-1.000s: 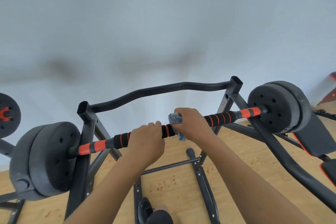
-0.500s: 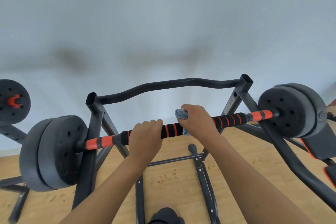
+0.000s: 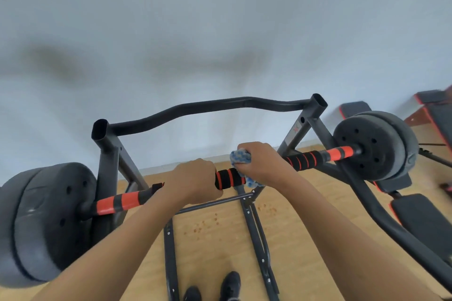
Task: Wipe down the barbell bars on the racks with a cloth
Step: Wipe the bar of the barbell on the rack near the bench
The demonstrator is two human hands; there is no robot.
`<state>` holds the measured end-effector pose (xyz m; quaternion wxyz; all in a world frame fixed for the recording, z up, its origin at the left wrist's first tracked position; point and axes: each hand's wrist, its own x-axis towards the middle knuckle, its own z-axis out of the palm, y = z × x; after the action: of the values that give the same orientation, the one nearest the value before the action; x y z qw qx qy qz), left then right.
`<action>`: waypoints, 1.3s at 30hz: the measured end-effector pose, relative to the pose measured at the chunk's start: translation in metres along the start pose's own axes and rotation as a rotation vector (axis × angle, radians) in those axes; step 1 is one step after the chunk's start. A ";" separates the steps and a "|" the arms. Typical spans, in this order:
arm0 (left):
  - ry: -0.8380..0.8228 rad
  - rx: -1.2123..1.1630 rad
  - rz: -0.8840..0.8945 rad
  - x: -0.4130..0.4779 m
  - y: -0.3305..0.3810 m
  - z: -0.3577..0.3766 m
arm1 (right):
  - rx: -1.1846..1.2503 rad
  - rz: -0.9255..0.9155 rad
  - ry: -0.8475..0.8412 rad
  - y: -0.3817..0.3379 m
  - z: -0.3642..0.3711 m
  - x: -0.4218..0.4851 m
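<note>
A barbell bar with black and orange grips lies across a dark grey rack, a grey weight plate at its left end and another weight plate at its right. My left hand grips the bar left of centre. My right hand holds a blue and white cloth wrapped around the bar just right of centre; cloth ends stick out above and below the bar.
The rack's curved top rail runs behind the bar, close to a pale wall. Rack floor struts cross the wooden floor below. A black and red bench stands at the right. My shoes show at the bottom.
The view has shifted, with the left plate now nearer and lower in view. Both hands keep their hold on the bar; the right hand with the cloth stays just right of centre.
</note>
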<state>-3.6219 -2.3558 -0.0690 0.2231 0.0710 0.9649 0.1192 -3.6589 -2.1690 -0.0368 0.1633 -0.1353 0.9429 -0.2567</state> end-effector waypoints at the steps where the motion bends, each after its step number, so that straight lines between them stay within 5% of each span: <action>1: 0.088 0.046 0.012 -0.002 0.001 0.004 | 0.007 -0.004 -0.002 0.000 0.000 0.000; 7: 0.476 0.259 0.053 -0.019 0.010 0.041 | 0.033 -0.050 -0.092 0.002 -0.004 0.003; 11: 0.525 0.274 0.043 -0.020 0.015 0.049 | 0.042 -0.090 -0.096 0.013 0.001 0.000; 19: -0.130 -0.059 -0.097 -0.011 0.028 -0.003 | 0.097 -0.164 -0.283 0.026 -0.013 0.000; 21: -0.169 -0.116 -0.147 -0.011 0.032 0.003 | 0.046 -0.205 -0.254 0.027 -0.010 -0.004; 29: 0.741 0.257 0.007 -0.039 0.035 0.070 | -0.026 -0.197 -0.173 0.020 0.006 -0.011; 31: 0.820 0.271 -0.007 -0.040 0.039 0.084 | -0.015 -0.173 -0.164 0.018 0.007 -0.013; 35: 0.635 0.149 -0.111 -0.047 0.052 0.064 | -0.155 -0.183 -0.077 0.016 0.012 -0.028; 39: 0.195 0.018 -0.066 -0.043 0.043 0.032 | -0.215 -0.203 -0.070 0.009 0.006 -0.049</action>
<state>-3.5654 -2.3166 -0.0679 0.1312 0.0291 0.9849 0.1094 -3.6133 -2.1472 -0.0352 0.1538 -0.2555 0.9402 -0.1646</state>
